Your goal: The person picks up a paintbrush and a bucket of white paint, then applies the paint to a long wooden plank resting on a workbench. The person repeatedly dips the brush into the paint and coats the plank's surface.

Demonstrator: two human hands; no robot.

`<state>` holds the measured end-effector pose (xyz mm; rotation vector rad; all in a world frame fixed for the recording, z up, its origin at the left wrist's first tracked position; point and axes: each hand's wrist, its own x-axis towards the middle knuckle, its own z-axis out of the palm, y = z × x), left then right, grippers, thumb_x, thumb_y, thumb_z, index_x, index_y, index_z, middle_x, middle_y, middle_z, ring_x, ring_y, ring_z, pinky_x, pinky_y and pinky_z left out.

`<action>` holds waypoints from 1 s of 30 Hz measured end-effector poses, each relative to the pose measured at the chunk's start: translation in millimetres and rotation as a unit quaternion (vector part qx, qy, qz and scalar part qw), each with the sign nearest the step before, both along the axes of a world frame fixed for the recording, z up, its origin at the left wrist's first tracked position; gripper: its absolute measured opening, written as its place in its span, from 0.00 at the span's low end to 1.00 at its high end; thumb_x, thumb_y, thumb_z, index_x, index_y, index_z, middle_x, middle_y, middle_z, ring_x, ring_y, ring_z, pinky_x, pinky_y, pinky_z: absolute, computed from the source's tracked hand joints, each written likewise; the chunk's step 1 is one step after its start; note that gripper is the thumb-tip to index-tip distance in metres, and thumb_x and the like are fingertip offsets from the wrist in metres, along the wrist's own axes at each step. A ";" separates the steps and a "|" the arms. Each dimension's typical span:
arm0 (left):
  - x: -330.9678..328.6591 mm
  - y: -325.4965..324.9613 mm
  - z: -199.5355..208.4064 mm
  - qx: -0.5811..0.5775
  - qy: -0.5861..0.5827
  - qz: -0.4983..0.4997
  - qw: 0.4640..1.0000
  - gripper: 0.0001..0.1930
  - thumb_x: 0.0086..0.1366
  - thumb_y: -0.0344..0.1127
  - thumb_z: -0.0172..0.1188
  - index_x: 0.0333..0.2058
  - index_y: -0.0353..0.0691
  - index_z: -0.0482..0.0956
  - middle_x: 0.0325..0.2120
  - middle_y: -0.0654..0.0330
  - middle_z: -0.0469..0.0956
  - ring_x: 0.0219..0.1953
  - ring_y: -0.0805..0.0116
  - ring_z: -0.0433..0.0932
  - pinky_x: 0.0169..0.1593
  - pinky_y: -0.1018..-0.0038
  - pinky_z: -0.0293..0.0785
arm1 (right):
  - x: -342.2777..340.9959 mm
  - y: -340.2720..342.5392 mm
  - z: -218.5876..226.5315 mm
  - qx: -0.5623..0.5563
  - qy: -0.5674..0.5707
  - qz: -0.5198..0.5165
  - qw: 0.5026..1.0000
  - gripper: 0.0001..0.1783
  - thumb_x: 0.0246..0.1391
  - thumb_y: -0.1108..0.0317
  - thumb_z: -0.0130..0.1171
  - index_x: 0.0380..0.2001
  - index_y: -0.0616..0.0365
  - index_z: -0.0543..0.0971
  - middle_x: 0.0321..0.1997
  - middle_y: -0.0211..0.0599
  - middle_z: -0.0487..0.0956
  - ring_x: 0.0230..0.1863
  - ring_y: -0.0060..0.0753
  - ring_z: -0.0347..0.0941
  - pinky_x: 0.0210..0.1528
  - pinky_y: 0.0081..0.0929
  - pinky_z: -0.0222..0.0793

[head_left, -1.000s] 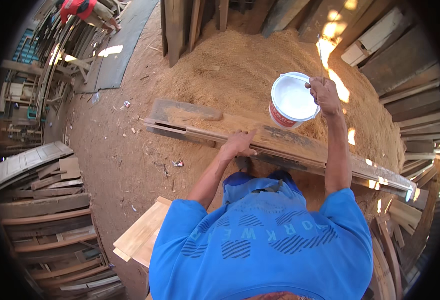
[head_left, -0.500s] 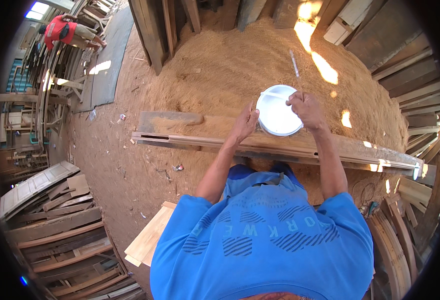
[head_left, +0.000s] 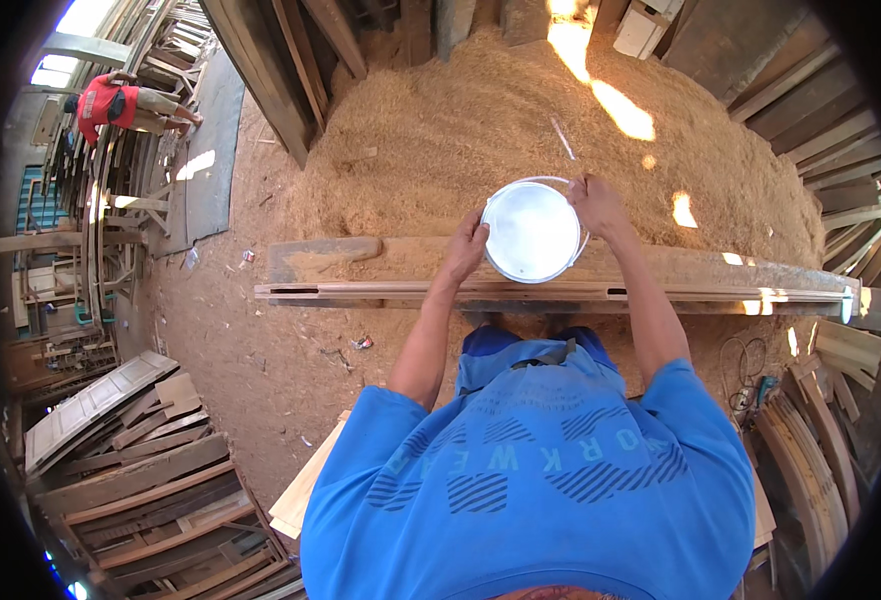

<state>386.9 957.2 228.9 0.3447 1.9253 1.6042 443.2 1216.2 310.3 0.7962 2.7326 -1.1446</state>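
A round white bucket [head_left: 531,234] is held out in front of me, above a long wooden beam. Its thin white handle [head_left: 552,180] curves round the upper right of the rim. My right hand [head_left: 598,207] is closed on that handle at the bucket's right side. On the opposite side, my left hand [head_left: 468,247] grips the rim with the thumb on top. From here the white round face looks bare, and I cannot tell whether it is a lid or the inside.
The long beam [head_left: 410,291] lies across in front of my legs, beside a sawdust heap [head_left: 440,130]. Boards lean at the back and right. Stacked planks [head_left: 150,490] and a white panel door [head_left: 100,405] are at the left. A person in red [head_left: 110,105] stands far left.
The handle has swung from across the bucket's face out to its upper right edge, with my right hand on it. My left hand now grips the rim more fully.
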 end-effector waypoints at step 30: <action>-7.3 -4.3 1.2 -0.037 0.027 0.044 0.998 0.20 0.61 0.30 0.57 0.51 0.29 0.71 0.43 0.48 0.80 0.45 0.62 0.79 0.51 0.68 0.75 | 189.3 23.0 -79.1 0.160 -0.110 0.151 0.969 0.21 0.42 0.68 0.67 0.42 0.56 0.75 0.42 0.48 0.77 0.46 0.59 0.74 0.44 0.49 0.72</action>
